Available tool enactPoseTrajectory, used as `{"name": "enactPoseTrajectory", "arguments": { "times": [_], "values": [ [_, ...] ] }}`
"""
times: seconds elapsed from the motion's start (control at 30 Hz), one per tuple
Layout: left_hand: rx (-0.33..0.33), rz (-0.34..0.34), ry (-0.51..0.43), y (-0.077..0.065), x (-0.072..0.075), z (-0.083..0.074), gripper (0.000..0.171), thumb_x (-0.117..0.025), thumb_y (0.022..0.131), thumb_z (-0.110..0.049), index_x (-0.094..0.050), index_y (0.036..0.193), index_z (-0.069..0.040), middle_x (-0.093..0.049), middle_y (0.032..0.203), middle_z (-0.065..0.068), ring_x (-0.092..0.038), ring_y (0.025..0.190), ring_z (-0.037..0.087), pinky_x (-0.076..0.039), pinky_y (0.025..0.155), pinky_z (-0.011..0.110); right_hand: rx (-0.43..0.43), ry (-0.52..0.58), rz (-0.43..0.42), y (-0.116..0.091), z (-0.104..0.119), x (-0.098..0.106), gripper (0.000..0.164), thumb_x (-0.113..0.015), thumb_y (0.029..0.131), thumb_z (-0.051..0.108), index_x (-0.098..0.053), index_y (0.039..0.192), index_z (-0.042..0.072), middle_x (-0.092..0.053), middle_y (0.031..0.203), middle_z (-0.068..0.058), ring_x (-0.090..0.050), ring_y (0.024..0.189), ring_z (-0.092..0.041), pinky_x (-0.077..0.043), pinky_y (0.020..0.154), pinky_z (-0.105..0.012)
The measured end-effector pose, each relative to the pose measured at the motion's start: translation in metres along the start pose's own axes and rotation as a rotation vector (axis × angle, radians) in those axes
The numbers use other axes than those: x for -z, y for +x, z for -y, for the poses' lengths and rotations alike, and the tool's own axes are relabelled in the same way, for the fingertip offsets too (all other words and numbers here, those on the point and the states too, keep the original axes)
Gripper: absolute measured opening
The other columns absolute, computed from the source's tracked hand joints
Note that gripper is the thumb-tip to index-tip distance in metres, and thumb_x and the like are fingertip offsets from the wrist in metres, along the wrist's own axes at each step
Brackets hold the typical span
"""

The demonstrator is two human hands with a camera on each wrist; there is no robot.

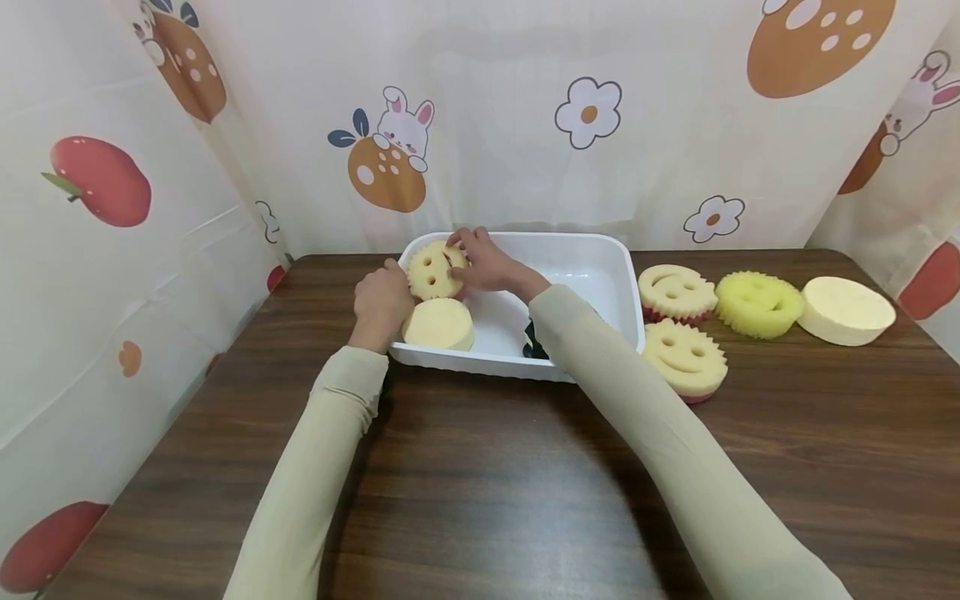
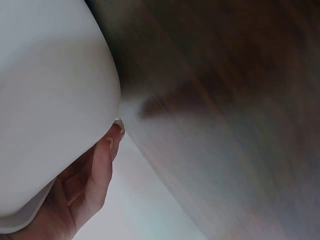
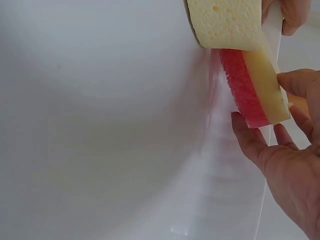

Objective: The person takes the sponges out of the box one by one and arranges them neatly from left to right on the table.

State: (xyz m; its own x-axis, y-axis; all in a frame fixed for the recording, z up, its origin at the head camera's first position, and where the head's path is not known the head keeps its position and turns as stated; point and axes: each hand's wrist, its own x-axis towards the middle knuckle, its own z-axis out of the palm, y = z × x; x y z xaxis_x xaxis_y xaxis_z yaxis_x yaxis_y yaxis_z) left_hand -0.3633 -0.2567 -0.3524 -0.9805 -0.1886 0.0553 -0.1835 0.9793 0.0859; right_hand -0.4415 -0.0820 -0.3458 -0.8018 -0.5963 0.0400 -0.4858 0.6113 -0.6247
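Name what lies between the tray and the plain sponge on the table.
The head view shows a far cream smiley sponge, a near cream smiley sponge and a yellow smiley sponge.

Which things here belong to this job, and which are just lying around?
Likely in the job:
left hand
right hand
white tray
held red-backed sponge
plain sponge beside it

Apparently just lying around:
two cream smiley sponges
yellow smiley sponge
far-right plain sponge
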Motion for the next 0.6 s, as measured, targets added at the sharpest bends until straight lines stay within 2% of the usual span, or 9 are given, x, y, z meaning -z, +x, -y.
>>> {"name": "enactPoseTrajectory", "arguments": {
  "times": [0.3, 0.6],
  "values": [
    [0.01, 0.024, 0.006, 0.0014, -0.0005, 0.0005, 0.053, -0.062, 0.093, -0.03, -0.044, 0.125, 0.008, -0.066, 0.11, 0.028, -0.068, 0.101, 0.041, -0.055, 0.085, 0.05, -0.025, 0.052, -0.008, -0.0017, 0.0012, 0.0011, 0.048, -0.062, 0.096, 0.02, -0.042, 0.138, 0.011, -0.037, 0.142, -0.017, -0.048, 0.118, -0.025, -0.043, 0.105, -0.038],
    [0.008, 0.004, -0.013, 0.0009, -0.0022, 0.0014, 0.056, -0.063, 0.093, -0.032, -0.044, 0.126, 0.008, -0.066, 0.109, 0.028, -0.067, 0.1, 0.042, -0.054, 0.085, 0.051, -0.038, 0.067, -0.037, -0.0013, 0.0011, 0.001, 0.049, -0.063, 0.095, 0.02, -0.043, 0.139, 0.012, -0.039, 0.143, -0.016, -0.049, 0.123, -0.027, -0.043, 0.107, -0.039]
  ]
}}
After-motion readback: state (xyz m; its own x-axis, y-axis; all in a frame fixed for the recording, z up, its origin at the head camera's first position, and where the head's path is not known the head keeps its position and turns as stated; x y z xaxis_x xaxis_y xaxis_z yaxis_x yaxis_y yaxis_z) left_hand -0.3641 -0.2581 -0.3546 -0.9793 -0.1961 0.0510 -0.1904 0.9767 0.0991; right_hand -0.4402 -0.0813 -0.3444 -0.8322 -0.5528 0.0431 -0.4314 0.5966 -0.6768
